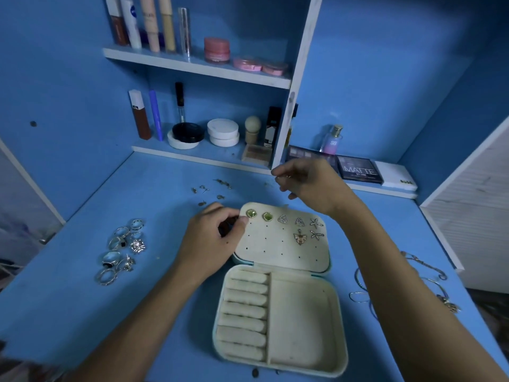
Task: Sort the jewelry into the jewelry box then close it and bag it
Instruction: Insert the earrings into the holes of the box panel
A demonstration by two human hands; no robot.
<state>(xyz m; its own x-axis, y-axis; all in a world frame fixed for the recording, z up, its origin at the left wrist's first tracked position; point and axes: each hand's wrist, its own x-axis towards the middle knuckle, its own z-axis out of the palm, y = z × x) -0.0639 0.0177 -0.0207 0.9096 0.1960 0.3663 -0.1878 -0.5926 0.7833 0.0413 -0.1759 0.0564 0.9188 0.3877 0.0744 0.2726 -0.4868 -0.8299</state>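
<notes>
The jewelry box [281,299] lies open at the middle of the blue bench [82,312], and seven earrings [283,219] are pinned in its lid. Rings [121,250] lie at 9 o'clock, loose small pieces [212,190] at 12 o'clock, chains [424,282] at 3 o'clock. The left hand [213,238] curls its fingers on the lid's left edge. The right hand [308,186] hovers behind the lid and pinches something tiny; I cannot tell what.

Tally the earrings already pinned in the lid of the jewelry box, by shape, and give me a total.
Earrings pinned in the lid of the jewelry box:
Green square studs: 2
Silver triangle studs: 2
Starfish studs: 2
Gold butterfly piece: 1
Total: 7
</notes>
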